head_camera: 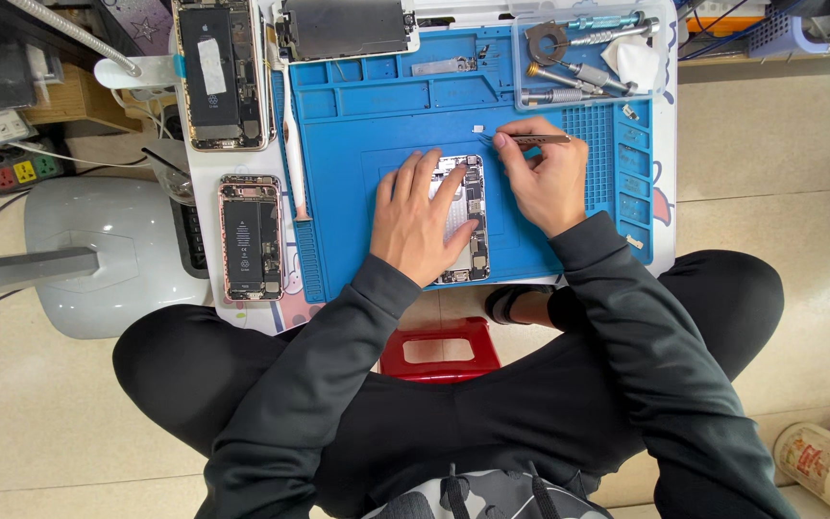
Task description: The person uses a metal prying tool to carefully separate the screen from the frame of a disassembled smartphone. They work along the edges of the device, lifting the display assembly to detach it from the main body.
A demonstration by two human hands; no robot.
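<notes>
Fingers of the left hand [417, 219] lie spread flat on an opened phone [463, 221] resting on the blue mat [357, 183]. Just beyond, the right hand [545, 178] pinches tweezers [530, 140]. Farther off, a clear tray [660, 58] holds screwdrivers [569, 75].
</notes>
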